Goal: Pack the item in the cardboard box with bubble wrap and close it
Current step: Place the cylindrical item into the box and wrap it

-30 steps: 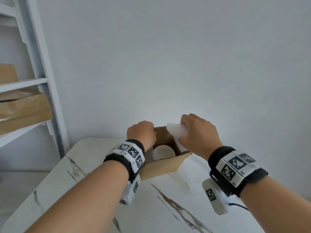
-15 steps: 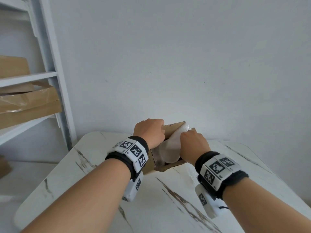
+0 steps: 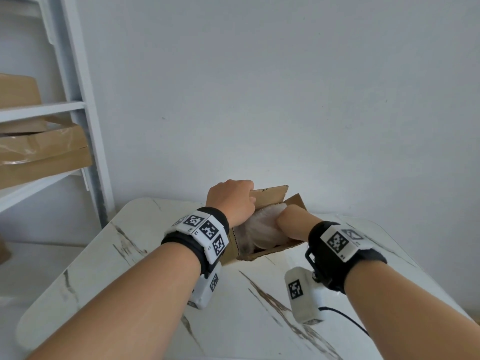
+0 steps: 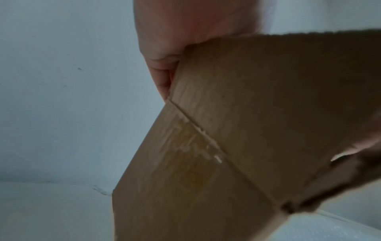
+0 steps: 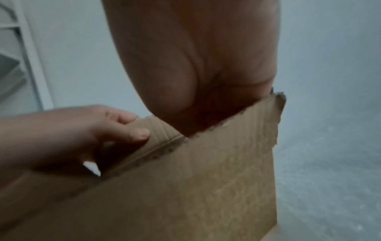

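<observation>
The small cardboard box stands open on the white marbled table. My left hand grips its left flap, thumb outside and fingers curled over the edge; the right wrist view shows this left hand on the box. My right hand reaches down into the box on top of white bubble wrap; its fingers are hidden inside. The wrap covers the item. The left wrist view shows only my left hand's palm and the cardboard.
A white metal shelf stands at the left with flat brown cartons on it. A plain wall runs close behind the table. A pale textured sheet lies on the table right of the box.
My right hand has pushed the bubble wrap down from the box's rim into the box, covering the white cup seen a second ago. The left hand keeps its hold on the flap.
</observation>
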Motion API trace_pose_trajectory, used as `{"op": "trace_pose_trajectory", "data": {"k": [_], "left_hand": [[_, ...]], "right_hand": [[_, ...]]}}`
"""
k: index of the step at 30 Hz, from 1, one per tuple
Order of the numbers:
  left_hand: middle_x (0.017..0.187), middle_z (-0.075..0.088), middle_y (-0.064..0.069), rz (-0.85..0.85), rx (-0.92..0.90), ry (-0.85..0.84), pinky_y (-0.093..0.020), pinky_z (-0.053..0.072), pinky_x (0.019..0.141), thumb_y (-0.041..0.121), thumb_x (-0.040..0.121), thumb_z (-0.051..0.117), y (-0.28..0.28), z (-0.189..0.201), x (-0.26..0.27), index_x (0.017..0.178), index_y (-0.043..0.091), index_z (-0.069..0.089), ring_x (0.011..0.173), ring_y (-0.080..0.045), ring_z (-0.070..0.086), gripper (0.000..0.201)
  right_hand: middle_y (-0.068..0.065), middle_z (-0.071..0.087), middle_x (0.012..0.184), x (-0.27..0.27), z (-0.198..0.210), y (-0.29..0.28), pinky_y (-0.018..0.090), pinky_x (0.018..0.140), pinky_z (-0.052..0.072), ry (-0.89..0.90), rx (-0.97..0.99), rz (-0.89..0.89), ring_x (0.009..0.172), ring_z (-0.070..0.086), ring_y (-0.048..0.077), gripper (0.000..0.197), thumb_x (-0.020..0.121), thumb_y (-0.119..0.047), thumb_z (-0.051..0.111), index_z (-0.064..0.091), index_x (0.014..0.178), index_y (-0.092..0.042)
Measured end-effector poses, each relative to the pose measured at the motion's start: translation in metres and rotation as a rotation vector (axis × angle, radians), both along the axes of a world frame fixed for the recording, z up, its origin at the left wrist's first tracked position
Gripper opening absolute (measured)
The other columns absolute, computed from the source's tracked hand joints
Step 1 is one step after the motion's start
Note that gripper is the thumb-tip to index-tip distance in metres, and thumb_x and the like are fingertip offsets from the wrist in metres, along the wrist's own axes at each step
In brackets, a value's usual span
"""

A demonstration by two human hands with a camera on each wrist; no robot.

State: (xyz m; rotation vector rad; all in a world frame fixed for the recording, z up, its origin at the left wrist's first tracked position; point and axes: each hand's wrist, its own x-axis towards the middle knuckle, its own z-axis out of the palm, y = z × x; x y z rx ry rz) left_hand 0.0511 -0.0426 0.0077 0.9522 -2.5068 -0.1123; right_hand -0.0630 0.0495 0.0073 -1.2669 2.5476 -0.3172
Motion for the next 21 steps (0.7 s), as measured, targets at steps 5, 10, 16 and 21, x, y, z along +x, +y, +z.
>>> {"op": "trace_pose_trajectory", "data": {"k": [5,10,16,21], "left_hand": [[0.065,0.047,0.004,-0.005,0.009,0.007,-0.027,0.025,0.05,0.026,0.093,0.047,-0.001,-0.001,-0.002,0.062,0.021,0.033,0.067,-0.022,0.049,0.034],[0.064,0.045,0.004,-0.018,0.018,0.013,-0.029,0.027,0.055,0.026,0.092,0.048,-0.002,-0.002,-0.004,0.062,0.02,0.031,0.068,-0.024,0.047,0.036],[0.064,0.045,0.005,-0.039,0.017,-0.012,-0.028,0.028,0.056,0.026,0.094,0.047,-0.004,-0.002,-0.002,0.062,0.021,0.031,0.067,-0.021,0.047,0.036],[0.065,0.046,0.005,-0.055,0.019,-0.017,-0.028,0.028,0.053,0.026,0.094,0.047,-0.006,-0.002,-0.002,0.064,0.021,0.033,0.066,-0.021,0.047,0.034]], "right_hand": [[0.006,0.071,0.097,0.007,0.004,0.008,0.026,0.073,0.05,0.246,-0.287,-0.106,0.091,0.065,0.026,0.024,0.082,-0.01,0.054,0.073,0.096,-0.017],[0.014,0.063,0.103,0.009,0.006,0.009,0.03,0.075,0.046,0.13,-0.209,-0.084,0.098,0.06,0.03,0.021,0.083,-0.005,0.051,0.064,0.099,-0.002],[0.021,0.057,0.128,0.01,0.005,0.0,0.035,0.094,0.045,-0.061,-0.006,0.019,0.12,0.054,0.035,0.037,0.092,-0.007,0.045,0.055,0.127,0.001],[0.022,0.053,0.135,-0.007,0.014,-0.001,0.037,0.09,0.052,-0.25,0.109,0.024,0.108,0.059,0.031,0.045,0.089,0.001,0.051,0.049,0.134,0.002]]}}
